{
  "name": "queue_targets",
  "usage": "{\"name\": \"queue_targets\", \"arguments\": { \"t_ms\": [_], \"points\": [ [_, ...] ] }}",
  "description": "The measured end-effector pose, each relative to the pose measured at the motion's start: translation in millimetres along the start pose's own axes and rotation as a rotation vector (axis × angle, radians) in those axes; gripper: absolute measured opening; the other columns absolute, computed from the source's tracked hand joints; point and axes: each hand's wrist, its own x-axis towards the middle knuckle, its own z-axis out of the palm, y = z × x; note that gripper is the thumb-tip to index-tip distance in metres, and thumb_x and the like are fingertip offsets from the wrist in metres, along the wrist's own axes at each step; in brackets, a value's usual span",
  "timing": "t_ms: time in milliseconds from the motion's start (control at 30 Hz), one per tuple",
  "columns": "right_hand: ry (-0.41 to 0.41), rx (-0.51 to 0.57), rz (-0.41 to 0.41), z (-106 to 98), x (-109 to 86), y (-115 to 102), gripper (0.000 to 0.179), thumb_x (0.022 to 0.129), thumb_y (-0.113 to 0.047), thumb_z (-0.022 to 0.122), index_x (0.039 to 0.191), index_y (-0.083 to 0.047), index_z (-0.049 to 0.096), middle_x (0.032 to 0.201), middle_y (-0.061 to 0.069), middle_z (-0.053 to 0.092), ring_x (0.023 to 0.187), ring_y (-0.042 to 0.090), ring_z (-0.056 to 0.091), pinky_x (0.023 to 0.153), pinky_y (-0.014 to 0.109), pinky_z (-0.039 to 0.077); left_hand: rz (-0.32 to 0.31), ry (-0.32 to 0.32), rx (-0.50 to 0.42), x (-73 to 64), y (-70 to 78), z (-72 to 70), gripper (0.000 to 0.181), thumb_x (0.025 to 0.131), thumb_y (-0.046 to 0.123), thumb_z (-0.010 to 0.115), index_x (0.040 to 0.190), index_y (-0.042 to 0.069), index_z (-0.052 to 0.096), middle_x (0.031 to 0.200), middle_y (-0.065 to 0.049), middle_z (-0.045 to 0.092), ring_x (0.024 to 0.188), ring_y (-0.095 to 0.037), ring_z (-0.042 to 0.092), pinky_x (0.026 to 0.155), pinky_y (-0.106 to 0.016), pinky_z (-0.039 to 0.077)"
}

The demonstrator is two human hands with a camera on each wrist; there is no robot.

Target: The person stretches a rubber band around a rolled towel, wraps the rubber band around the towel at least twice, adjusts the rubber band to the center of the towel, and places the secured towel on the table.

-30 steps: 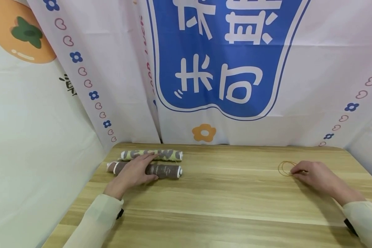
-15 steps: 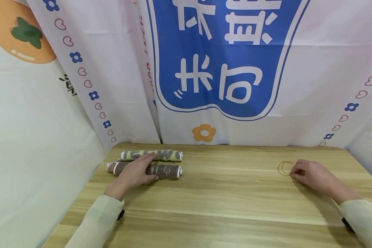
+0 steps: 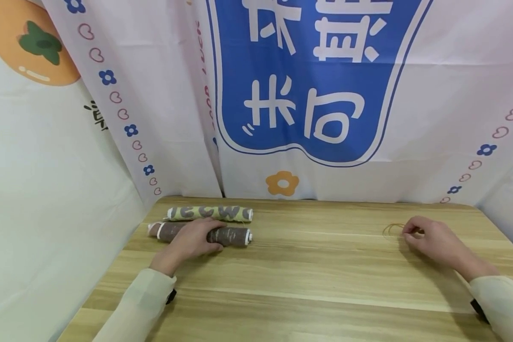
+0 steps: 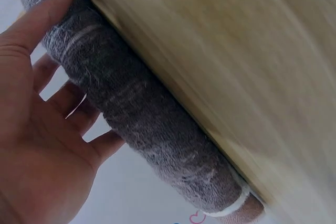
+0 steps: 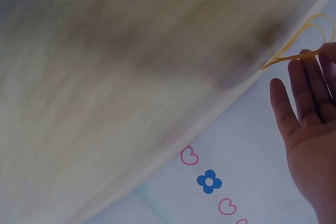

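My left hand (image 3: 194,239) grips a rolled brown towel (image 3: 232,236) around its middle. In the left wrist view the thumb lies across one side of the fuzzy brown towel (image 4: 142,103), and the fingers reach behind it. Just beyond it lies a second rolled towel (image 3: 235,214), green-yellow with grey letters, apart from the hand's palm. Over at the right, my right hand (image 3: 436,242) pinches thin yellow rubber bands (image 3: 392,229) between thumb and fingertips. The right wrist view shows the yellow bands (image 5: 294,56) looped out from the fingertips.
Both rolls lie at the left on a wood-grain table (image 3: 308,280). A white printed cloth (image 3: 436,118) with a blue panel hangs behind the table's far edge. White cloth (image 3: 47,190) also hangs along the left side.
My left hand has slid slightly right along the brown towel and now grips it, its fingers drawn back from the green one. My right hand has lifted the rubber bands a little.
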Motion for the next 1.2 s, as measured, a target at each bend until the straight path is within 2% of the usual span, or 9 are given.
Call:
{"name": "queue_targets", "arguments": {
  "t_ms": [333,467,600,700,900,1033,1200],
  "points": [
    [0.002,0.018,-0.021,1,-1.7,-2,0.018,0.086,-0.003,0.080,0.087,-0.017,0.067,0.087,-0.007,0.067,0.080,0.009,0.058,0.070,0.031,0.051,-0.015,0.009,-0.010,1.4,3.2,1.5,0.054,0.089,0.028,0.088,0.136,0.008,0.071,0.135,-0.017,0.068,0.126,-0.043,0.062,0.105,-0.061,0.048],
    [-0.013,0.030,0.021,-1,-2.1,-3,0.013,0.090,-0.005,0.077,0.090,-0.015,0.069,0.090,-0.004,0.068,0.083,0.011,0.059,0.072,0.032,0.051,-0.023,0.007,-0.011,2.0,3.6,1.8,0.054,0.089,0.028,0.088,0.136,0.008,0.071,0.136,-0.017,0.069,0.127,-0.043,0.061,0.105,-0.061,0.048],
    [-0.008,0.053,0.075,-3,-1.5,-7,0.005,0.095,-0.009,0.074,0.094,-0.013,0.070,0.094,0.000,0.071,0.089,0.018,0.064,0.076,0.032,0.053,-0.024,0.010,-0.009,2.6,4.0,2.3,0.052,0.089,0.028,0.088,0.135,0.009,0.071,0.135,-0.016,0.069,0.129,-0.043,0.061,0.106,-0.061,0.048],
    [0.003,0.078,0.102,-4,-0.4,-11,0.004,0.097,-0.011,0.074,0.096,-0.010,0.071,0.095,0.002,0.072,0.090,0.020,0.064,0.074,0.030,0.053,-0.026,0.020,-0.017,2.8,4.0,2.6,0.049,0.090,0.027,0.088,0.132,0.009,0.073,0.131,-0.013,0.071,0.124,-0.040,0.064,0.104,-0.059,0.050],
    [0.042,0.096,0.132,-6,0.6,-14,0.009,0.098,-0.015,0.076,0.097,-0.007,0.072,0.091,0.001,0.071,0.082,0.013,0.062,0.068,0.025,0.051,-0.026,0.044,-0.041,3.3,3.3,3.3,0.043,0.090,0.026,0.087,0.128,0.010,0.074,0.123,-0.010,0.074,0.114,-0.035,0.069,0.100,-0.056,0.053],
    [0.051,0.124,0.157,-8,1.1,-16,0.012,0.099,-0.016,0.076,0.098,-0.006,0.071,0.092,0.003,0.072,0.080,0.007,0.061,0.067,0.023,0.051,-0.013,0.046,-0.066,4.6,5.2,4.6,0.043,0.091,0.028,0.087,0.129,0.010,0.074,0.124,-0.010,0.074,0.116,-0.035,0.069,0.101,-0.056,0.052],
    [0.027,0.160,0.178,-10,2.8,-22,0.013,0.100,-0.014,0.075,0.102,-0.002,0.072,0.094,0.005,0.072,0.079,0.006,0.061,0.064,0.024,0.052,-0.019,0.034,-0.118,7.5,15.6,5.5,0.045,0.092,0.028,0.085,0.131,0.010,0.074,0.128,-0.011,0.073,0.119,-0.035,0.067,0.103,-0.056,0.051]
  ]
}}
